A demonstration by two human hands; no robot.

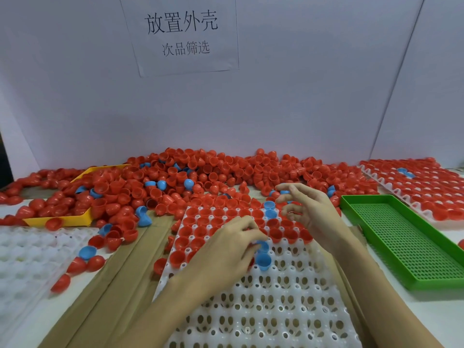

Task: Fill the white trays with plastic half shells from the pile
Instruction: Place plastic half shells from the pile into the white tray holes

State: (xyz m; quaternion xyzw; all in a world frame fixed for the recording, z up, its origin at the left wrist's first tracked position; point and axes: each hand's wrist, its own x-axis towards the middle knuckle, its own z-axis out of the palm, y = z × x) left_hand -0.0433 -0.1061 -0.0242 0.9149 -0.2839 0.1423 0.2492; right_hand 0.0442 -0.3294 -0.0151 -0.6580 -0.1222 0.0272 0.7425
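Left hand: my left hand (pixel 229 243) lies over the middle of the white tray (pixel 263 310), fingers curled down onto a blue half shell (pixel 262 246); I cannot tell whether they pinch it or only touch it.
Second blue shell: a blue shell (pixel 263 261) sits in a cup just below those fingertips.
Right hand: my right hand (pixel 305 213) hovers over the tray's far right corner, fingers loosely curled; something blue (pixel 285 192) shows at the fingertips, but I can't make out a grip.
Tray: far rows beyond both hands hold red shells; near rows under my wrists are bare cups.
Pile: the pile of red and blue shells (pixel 200 172) spreads beyond both hands.
Right of right hand: a green mesh tray (pixel 406 242), then a filled white tray (pixel 421 187).
Left of left hand: a yellow bin (pixel 62 219) and another white tray (pixel 27 254).
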